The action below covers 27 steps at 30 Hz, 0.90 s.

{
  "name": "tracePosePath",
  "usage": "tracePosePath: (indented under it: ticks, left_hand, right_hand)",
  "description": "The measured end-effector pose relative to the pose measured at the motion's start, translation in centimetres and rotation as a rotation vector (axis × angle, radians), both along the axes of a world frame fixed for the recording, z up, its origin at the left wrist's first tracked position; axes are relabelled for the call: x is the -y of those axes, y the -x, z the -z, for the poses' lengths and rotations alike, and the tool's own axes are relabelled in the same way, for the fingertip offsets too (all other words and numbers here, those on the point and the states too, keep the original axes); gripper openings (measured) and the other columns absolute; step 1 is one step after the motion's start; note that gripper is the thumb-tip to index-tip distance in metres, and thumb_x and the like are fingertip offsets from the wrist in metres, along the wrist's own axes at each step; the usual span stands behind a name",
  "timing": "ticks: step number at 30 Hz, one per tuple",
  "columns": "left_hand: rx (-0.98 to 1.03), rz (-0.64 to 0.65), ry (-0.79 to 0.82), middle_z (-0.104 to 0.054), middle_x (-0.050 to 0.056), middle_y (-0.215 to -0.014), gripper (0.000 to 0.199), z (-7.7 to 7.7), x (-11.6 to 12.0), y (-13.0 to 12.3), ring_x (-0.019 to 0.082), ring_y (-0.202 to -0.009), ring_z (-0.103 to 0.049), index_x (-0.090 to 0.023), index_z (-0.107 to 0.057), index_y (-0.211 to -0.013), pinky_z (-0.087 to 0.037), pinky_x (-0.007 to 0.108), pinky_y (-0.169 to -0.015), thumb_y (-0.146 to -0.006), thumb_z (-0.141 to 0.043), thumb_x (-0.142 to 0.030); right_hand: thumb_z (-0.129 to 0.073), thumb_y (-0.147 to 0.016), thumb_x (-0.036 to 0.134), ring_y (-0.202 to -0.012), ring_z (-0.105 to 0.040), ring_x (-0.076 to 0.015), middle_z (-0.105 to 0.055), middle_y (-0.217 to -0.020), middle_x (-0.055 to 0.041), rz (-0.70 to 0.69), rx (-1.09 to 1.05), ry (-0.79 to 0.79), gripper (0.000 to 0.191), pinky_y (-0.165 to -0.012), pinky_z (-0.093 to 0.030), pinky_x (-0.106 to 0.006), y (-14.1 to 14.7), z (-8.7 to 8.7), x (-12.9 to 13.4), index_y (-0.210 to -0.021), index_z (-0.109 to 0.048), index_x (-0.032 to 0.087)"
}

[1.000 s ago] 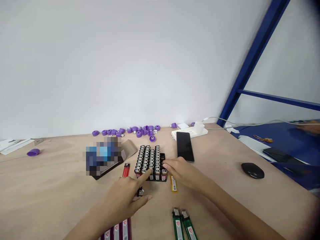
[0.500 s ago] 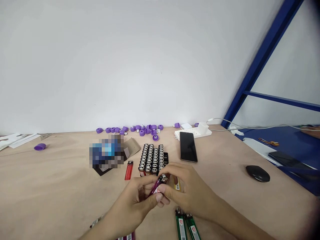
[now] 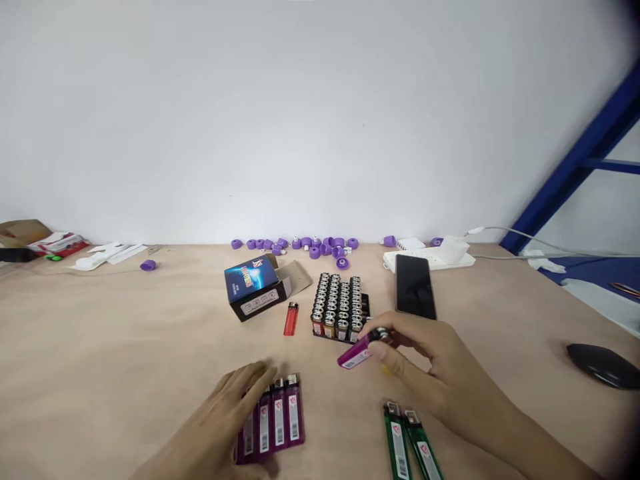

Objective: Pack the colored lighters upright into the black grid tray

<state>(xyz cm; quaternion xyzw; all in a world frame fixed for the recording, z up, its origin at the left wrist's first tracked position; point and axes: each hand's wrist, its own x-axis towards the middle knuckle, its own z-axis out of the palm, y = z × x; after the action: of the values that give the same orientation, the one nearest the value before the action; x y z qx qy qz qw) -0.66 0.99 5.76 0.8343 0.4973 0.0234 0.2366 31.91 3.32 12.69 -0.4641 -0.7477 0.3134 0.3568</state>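
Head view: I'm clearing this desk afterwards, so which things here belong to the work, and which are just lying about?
Belonging to the work:
right hand holding a purple lighter
left hand on a row of purple lighters
lighters in a black tray
green lighters
red lighter

Lying about:
phone
mouse
power strip
purple caps

Right grip (image 3: pixel 430 357): slim magenta plastic lighter (image 3: pixel 356 353), glossy body, bright metal head. Left grip (image 3: pixel 213 427): on a row of glossy purple plastic lighters (image 3: pixel 280 417). Beyond the right grip, black glass smartphone (image 3: pixel 415 287), smooth, shiny. Below it, slim green plastic lighters (image 3: pixel 410 443), same gloss. Under both grips, pale wood desk (image 3: pixel 125 347), matt.
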Motion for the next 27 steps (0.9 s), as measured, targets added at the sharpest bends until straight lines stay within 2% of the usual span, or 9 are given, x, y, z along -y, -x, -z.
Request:
tracePosePath:
  ticks: [2,4,7,9,14,16,21,27]
  left_hand:
    - [0.026,-0.035,-0.058,-0.033,0.009,-0.158,0.117,1.7,1.3,1.7,0.043,-0.141,-0.032,-0.041,-0.015,-0.154,-0.034,0.062,-0.111,-0.060,-0.082,-0.019]
    - [0.064,-0.088,-0.079,-0.032,0.008,-0.159,0.114,2.7,2.3,3.1,0.041,-0.141,-0.034,-0.042,-0.012,-0.153,-0.036,0.061,-0.111,-0.065,-0.080,-0.019]
    - [0.138,-0.143,-0.073,-0.036,0.009,-0.156,0.101,3.1,3.1,4.5,0.036,-0.139,-0.040,-0.042,-0.012,-0.153,-0.039,0.057,-0.110,-0.075,-0.075,-0.024]
    - [0.189,-0.151,-0.089,-0.043,0.010,-0.151,0.100,3.1,3.2,4.9,0.034,-0.135,-0.046,-0.041,-0.011,-0.153,-0.043,0.055,-0.108,-0.077,-0.073,-0.024]
    - [0.232,-0.213,-0.204,-0.056,0.010,-0.140,0.097,2.8,2.8,4.4,0.034,-0.125,-0.055,-0.040,-0.012,-0.153,-0.050,0.054,-0.100,-0.077,-0.071,-0.029]
    - [0.227,-0.218,-0.246,-0.055,0.010,-0.141,0.095,2.8,2.8,3.6,0.034,-0.126,-0.054,-0.038,-0.014,-0.153,-0.049,0.053,-0.101,-0.078,-0.071,-0.030]
    - [0.139,-0.133,-0.289,-0.050,0.010,-0.147,0.092,3.0,3.4,1.7,0.035,-0.130,-0.050,-0.035,-0.015,-0.154,-0.049,0.053,-0.102,-0.080,-0.069,-0.031]
    - [0.117,-0.109,-0.255,-0.047,0.011,-0.147,0.097,3.4,3.2,1.6,0.035,-0.132,-0.047,-0.034,-0.007,-0.154,-0.046,0.056,-0.104,-0.079,-0.068,-0.029]
  right_hand:
    - [-0.053,-0.093,0.030,-0.075,-0.062,-0.0155,-0.068,-0.084,0.0020,-0.039,0.053,0.028,0.012,-0.067,-0.047,-0.027,0.6,0.4,0.2,-0.093,-0.064,0.026]
    - [-0.055,-0.091,0.029,-0.069,-0.061,-0.0147,-0.066,-0.077,0.0031,-0.061,0.096,0.036,0.009,-0.063,-0.047,-0.026,1.1,0.7,0.5,-0.091,-0.064,0.026]
    - [-0.057,-0.090,0.029,-0.063,-0.058,-0.0139,-0.062,-0.069,0.0042,-0.088,0.151,-0.008,0.008,-0.060,-0.046,-0.026,1.4,0.8,0.7,-0.089,-0.064,0.026]
    - [-0.057,-0.090,0.030,-0.062,-0.059,-0.0138,-0.063,-0.069,0.0043,-0.097,0.177,-0.033,0.009,-0.059,-0.046,-0.026,1.4,0.7,0.8,-0.089,-0.065,0.027]
    - [-0.056,-0.091,0.034,-0.066,-0.063,-0.0147,-0.066,-0.072,0.0032,-0.074,0.191,-0.065,0.012,-0.061,-0.050,-0.026,1.1,0.4,0.9,-0.093,-0.066,0.027]
    - [-0.056,-0.091,0.034,-0.065,-0.064,-0.0146,-0.067,-0.072,0.0036,-0.071,0.188,-0.078,0.012,-0.060,-0.051,-0.026,1.0,0.3,1.0,-0.093,-0.067,0.027]
    - [-0.058,-0.090,0.033,-0.066,-0.067,-0.0151,-0.071,-0.076,0.0037,-0.043,0.195,-0.157,0.010,-0.057,-0.052,-0.024,0.6,0.0,1.2,-0.092,-0.067,0.028]
    - [-0.060,-0.090,0.033,-0.069,-0.069,-0.0146,-0.072,-0.078,0.0044,-0.034,0.205,-0.216,0.011,-0.063,-0.054,-0.025,0.0,0.0,0.9,-0.098,-0.067,0.028]
